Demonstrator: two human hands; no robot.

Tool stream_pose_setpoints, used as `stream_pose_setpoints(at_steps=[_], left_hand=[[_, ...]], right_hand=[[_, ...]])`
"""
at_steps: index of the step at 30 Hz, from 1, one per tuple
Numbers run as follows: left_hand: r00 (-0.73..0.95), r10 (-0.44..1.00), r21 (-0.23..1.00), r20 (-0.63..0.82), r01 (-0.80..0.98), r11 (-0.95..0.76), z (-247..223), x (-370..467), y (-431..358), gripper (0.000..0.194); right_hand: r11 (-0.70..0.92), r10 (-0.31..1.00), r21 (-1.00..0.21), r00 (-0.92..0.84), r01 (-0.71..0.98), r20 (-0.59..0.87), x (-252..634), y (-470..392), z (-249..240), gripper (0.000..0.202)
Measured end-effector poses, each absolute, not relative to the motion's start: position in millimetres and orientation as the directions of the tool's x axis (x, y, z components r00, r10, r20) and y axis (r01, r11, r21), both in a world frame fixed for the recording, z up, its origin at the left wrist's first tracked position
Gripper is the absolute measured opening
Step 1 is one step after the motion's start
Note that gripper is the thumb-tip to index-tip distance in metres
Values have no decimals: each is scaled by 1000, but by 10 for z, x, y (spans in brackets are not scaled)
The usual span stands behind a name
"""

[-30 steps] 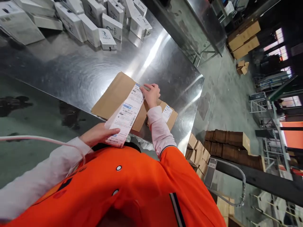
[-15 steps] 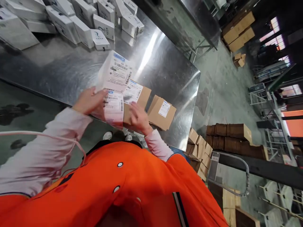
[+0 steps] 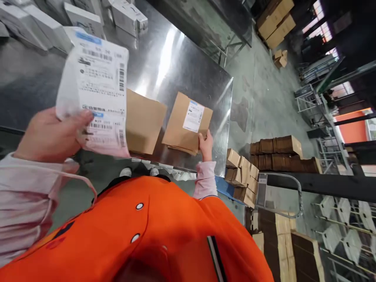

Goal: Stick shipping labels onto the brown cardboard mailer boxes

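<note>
1. Your left hand (image 3: 53,135): thumb and fingers pinched on the label strip.
2. Label strip (image 3: 101,84): white, blue-banded, curved; held over the left of the metal table (image 3: 199,74).
3. Your right hand (image 3: 206,145): partly curled at the labelled cardboard's near right corner; whether it grips, cannot tell.
4. Labelled cardboard (image 3: 178,127): flat pieces, stacked on the table.
5. Plain cardboard (image 3: 145,121): flat, between strip and stack.
6. White boxes (image 3: 85,21): several, beyond the strip.

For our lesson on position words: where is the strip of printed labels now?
In the head view, the label strip is left of centre, held in the left hand, just left of the nearer brown cardboard on the metal table.
</note>
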State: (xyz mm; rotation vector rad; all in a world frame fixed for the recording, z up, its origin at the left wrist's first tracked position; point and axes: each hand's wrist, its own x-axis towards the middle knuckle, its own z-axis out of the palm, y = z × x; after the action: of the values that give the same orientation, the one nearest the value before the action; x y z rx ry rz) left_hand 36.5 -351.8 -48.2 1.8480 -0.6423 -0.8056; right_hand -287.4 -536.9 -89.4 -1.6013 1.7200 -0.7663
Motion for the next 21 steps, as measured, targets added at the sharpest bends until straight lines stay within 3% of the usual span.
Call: stream_pose_setpoints(at_steps=[2,4,5,7,10,13,16,19,21], left_hand=[[669,-680,910,-300,-13,-415,-496,210,-3408,54],[615,-700,896,-363,25,-443,-531,50,-3347,47],[545,-741,896,-392,45,-442,-549,-18,-3338,47],[438,-801,910,-407,118,-398,-579,-104,-3355,50],[536,-769,936,-349,235,-262,-612,-109,-3415,55],[610,-700,928,-371,277,-251,-667,-89,-3455,50],[619,-679,919,-395,262,-295,-753,-155,-3484,42],[672,-639,927,-374,247,-283,-833,-224,-3532,48],[614,-697,929,-371,244,-279,-879,-207,-3568,48]], right_hand=[[47,-993,-742,49,-668,-108,-2765,-5308,-855,76],[-83,-918,-835,368,-543,-148,-2409,-5055,-921,79],[-119,-835,-899,532,-422,-139,-2193,-4874,-977,71],[-96,-741,-965,665,-245,-95,-1805,-4493,-1089,46],[-43,-671,-980,732,-194,-115,-1517,-4165,-1147,35],[-23,-709,-969,687,-246,-158,-1496,-4294,-1029,50],[-141,-773,-946,629,-291,-78,-1529,-4582,-836,37],[-260,-741,-912,671,-316,-21,-1517,-4762,-731,23],[-314,-744,-889,668,-333,13,-1450,-4877,-738,21]])
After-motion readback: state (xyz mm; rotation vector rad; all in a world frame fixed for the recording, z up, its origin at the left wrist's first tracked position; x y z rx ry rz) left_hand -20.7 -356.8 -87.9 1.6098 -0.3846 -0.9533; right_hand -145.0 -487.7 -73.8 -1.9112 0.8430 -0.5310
